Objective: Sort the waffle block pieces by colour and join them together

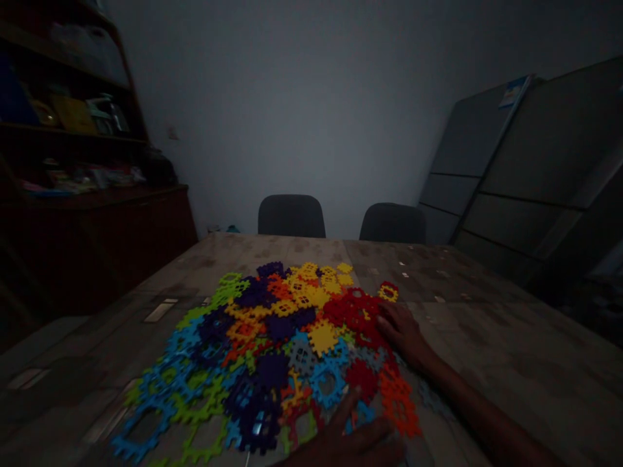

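A heap of flat, toothed plastic pieces [272,344] in blue, green, purple, orange, yellow and red covers the middle of the table [511,350]. My right hand [402,332] lies at the heap's right edge, fingers stretched flat onto a cluster of red pieces [357,314]. My left hand [357,441] rests at the near edge of the heap by a blue piece [331,386]. Its thumb points up and its fingers lie low and spread. Neither hand grips anything that I can see. The room is very dim.
Two dark chairs [291,216] [392,224] stand at the far side of the table. A dark wooden cabinet with cluttered shelves [73,194] fills the left. Large grey panels [535,175] lean against the wall at the right.
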Available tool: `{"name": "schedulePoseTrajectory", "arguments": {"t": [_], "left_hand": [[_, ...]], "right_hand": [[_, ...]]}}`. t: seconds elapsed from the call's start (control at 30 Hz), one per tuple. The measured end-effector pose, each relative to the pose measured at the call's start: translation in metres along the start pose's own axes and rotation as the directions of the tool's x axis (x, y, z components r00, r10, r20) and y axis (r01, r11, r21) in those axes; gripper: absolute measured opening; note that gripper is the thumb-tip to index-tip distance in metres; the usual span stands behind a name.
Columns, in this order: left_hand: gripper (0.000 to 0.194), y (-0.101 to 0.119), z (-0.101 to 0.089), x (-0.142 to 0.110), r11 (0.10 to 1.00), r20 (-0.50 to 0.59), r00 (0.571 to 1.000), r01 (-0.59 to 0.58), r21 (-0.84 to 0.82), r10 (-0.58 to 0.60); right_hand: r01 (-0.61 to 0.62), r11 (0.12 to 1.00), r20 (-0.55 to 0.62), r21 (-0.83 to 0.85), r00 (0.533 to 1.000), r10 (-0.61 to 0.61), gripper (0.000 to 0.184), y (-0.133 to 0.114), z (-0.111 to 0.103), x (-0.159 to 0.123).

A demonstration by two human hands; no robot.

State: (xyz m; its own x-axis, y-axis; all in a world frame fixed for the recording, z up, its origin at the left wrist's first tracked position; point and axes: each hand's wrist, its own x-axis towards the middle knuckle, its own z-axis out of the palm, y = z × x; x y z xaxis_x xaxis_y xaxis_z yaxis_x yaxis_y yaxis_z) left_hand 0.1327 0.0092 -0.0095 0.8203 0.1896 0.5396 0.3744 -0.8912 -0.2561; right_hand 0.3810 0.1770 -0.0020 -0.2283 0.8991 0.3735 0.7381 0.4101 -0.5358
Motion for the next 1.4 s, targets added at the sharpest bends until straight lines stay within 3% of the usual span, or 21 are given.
{"name": "schedulePoseTrajectory", "arguments": {"t": [0.13, 0.27, 0.33, 0.43, 0.5, 0.57, 0.7, 0.77, 0.83, 0.9, 0.97, 1.03, 1.17, 1.27, 1.4], "left_hand": [[0.034, -0.013, -0.022, 0.015, 0.992, 0.024, 0.996, 0.086, -0.092, -0.084], [0.014, -0.015, -0.030, 0.013, 0.998, -0.077, 0.995, 0.062, -0.021, -0.064], [0.009, -0.021, -0.038, 0.012, 0.993, -0.080, 0.990, 0.116, -0.013, -0.117], [0.017, -0.047, -0.071, 0.001, 0.948, -0.018, 0.949, 0.314, -0.046, -0.316], [0.027, -0.070, -0.103, -0.022, 0.909, -0.007, 0.909, 0.418, -0.010, -0.418], [0.036, -0.086, -0.136, -0.064, 0.819, -0.014, 0.820, 0.572, 0.049, -0.572], [0.073, -0.078, -0.182, -0.173, 0.630, 0.029, 0.635, 0.758, 0.172, -0.772], [0.076, -0.067, -0.187, -0.213, 0.496, 0.016, 0.505, 0.843, 0.208, -0.863], [0.073, -0.063, -0.180, -0.231, 0.360, -0.020, 0.369, 0.916, 0.176, -0.929], [0.076, -0.070, -0.165, -0.229, 0.304, -0.033, 0.307, 0.949, 0.087, -0.951], [0.079, -0.082, -0.149, -0.212, 0.300, -0.044, 0.301, 0.954, 0.025, -0.953], [0.078, -0.095, -0.138, -0.193, 0.336, -0.023, 0.336, 0.942, -0.005, -0.942], [0.067, -0.109, -0.131, -0.167, 0.370, -0.037, 0.369, 0.929, -0.016, -0.929], [0.056, -0.116, -0.133, -0.155, 0.384, -0.040, 0.383, 0.923, -0.030, -0.923], [0.045, -0.131, -0.131, -0.133, 0.452, 0.013, 0.456, 0.887, -0.096, -0.890]], "right_hand": [[0.037, 0.994, 0.008, 0.102, 0.999, -0.038, 0.050, -0.023, 0.013, 0.017], [0.034, 0.975, 0.019, 0.218, 0.999, -0.040, 0.053, -0.041, 0.008, 0.031], [0.024, 0.965, 0.021, 0.262, 0.999, -0.030, 0.056, -0.046, -0.001, 0.036], [-0.002, 0.959, 0.014, 0.284, 1.000, -0.002, 0.062, -0.046, -0.023, 0.031], [-0.028, 0.963, 0.014, 0.269, 1.000, 0.025, 0.066, -0.036, -0.040, 0.012], [-0.053, 0.969, 0.046, 0.242, 0.998, 0.043, 0.069, -0.016, -0.054, -0.022], [0.150, 0.988, 0.163, -0.046, 0.977, -0.140, 0.088, 0.033, -0.062, -0.108], [0.275, 0.956, 0.173, -0.105, 0.951, -0.255, 0.095, 0.042, -0.056, -0.136], [0.323, 0.939, 0.227, -0.116, 0.929, -0.291, 0.095, 0.033, -0.047, -0.144], [0.354, 0.928, 0.250, -0.117, 0.915, -0.318, 0.094, 0.012, -0.037, -0.136], [0.404, 0.907, 0.243, -0.116, 0.897, -0.369, 0.094, -0.011, -0.028, -0.121], [0.471, 0.873, 0.226, -0.125, 0.871, -0.437, 0.093, -0.028, -0.019, -0.107], [0.564, 0.809, 0.192, -0.166, 0.823, -0.534, 0.093, -0.045, -0.003, -0.092], [0.539, 0.821, 0.163, -0.187, 0.841, -0.515, 0.084, -0.051, 0.011, -0.084], [0.448, 0.879, 0.116, -0.165, 0.894, -0.434, 0.071, -0.051, 0.025, -0.074]]}}
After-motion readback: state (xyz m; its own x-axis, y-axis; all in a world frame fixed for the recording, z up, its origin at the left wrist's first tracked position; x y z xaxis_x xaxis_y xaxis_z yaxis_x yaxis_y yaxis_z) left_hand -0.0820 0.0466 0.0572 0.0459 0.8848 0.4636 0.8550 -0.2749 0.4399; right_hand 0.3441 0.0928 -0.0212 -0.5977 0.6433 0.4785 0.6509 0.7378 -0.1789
